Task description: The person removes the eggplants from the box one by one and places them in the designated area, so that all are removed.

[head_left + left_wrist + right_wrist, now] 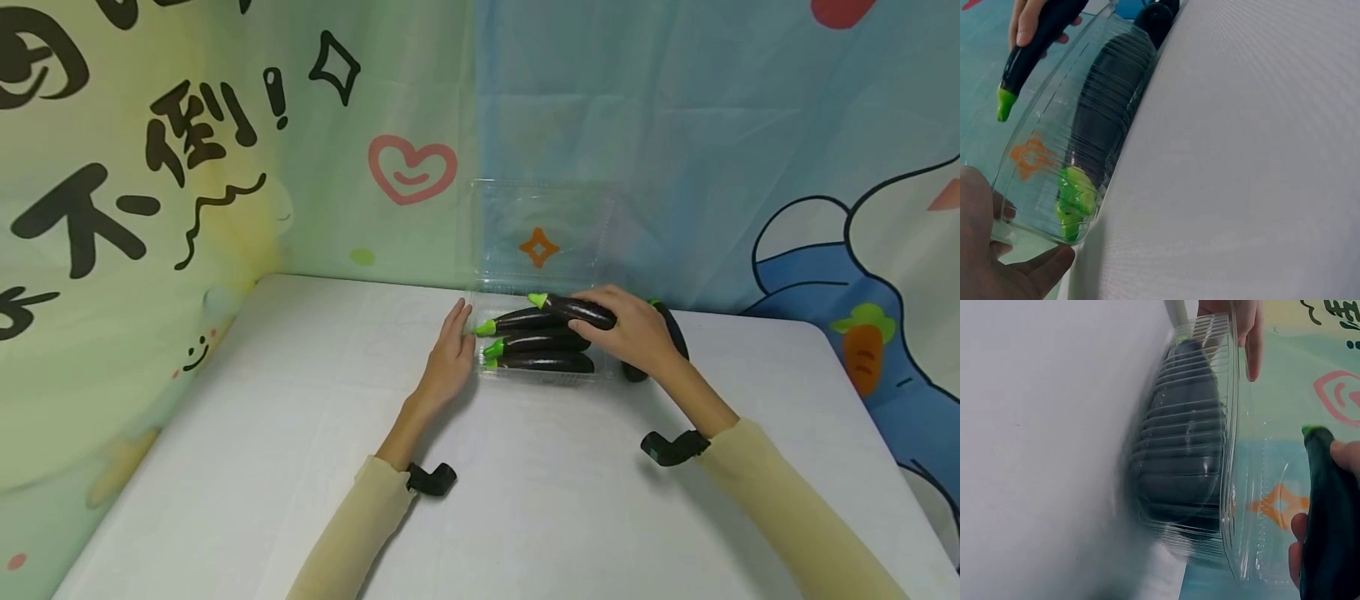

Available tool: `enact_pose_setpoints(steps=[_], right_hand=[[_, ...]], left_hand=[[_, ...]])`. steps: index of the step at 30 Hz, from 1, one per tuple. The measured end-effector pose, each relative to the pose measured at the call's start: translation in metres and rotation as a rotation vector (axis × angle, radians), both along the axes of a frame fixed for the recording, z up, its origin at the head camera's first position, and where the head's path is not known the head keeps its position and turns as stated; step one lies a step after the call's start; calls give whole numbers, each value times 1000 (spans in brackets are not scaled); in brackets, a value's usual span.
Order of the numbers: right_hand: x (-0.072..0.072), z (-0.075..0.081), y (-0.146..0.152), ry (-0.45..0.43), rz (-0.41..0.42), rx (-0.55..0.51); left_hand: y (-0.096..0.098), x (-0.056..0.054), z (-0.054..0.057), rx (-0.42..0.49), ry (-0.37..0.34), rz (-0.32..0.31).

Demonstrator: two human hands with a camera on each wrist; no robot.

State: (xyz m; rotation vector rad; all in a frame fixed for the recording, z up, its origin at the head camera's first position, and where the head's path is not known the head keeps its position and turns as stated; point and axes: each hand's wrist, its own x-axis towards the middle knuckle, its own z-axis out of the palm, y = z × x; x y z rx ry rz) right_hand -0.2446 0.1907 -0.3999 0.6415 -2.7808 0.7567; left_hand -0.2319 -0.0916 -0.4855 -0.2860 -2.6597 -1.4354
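My right hand (630, 329) grips a dark eggplant (577, 309) with a bright green stem end, between thumb and fingers. The held eggplant is raised over a clear plastic clamshell box (543, 377), its stem end pointing left. Inside the box lie 3 eggplants (543, 362) side by side, green ends to the left. At the box's left end, my left hand (447, 354) touches the wall with its fingers extended. The left wrist view shows its fingertips (1054, 265) at the corner of the box, near the green ends seen through the ribbed plastic.
The box's clear lid (555, 200) stands raised at the back, before a printed cloth backdrop (697, 167). Right of the box, partly behind my right hand, more dark eggplant (672, 331) shows on the white table (540, 500).
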Motion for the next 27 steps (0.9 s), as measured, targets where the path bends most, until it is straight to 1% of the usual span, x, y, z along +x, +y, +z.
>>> enact_pose_setpoints(steps=[4, 7, 15, 21, 23, 27], right_hand=[[5, -1, 3, 10, -65, -91], [8, -2, 6, 10, -105, -126], [19, -5, 16, -72, -206, -125], [31, -6, 23, -120, -277, -160], [34, -8, 25, -110, -294, -190], [39, -13, 29, -55, -325, -262]], left_hand=[[0, 0, 0, -10, 9, 1], [0, 0, 0, -12, 13, 6], [1, 1, 0, -6, 13, 10], [1, 0, -1, -16, 6, 9], [1, 0, -1, -15, 9, 11], [1, 0, -1, -7, 16, 7]])
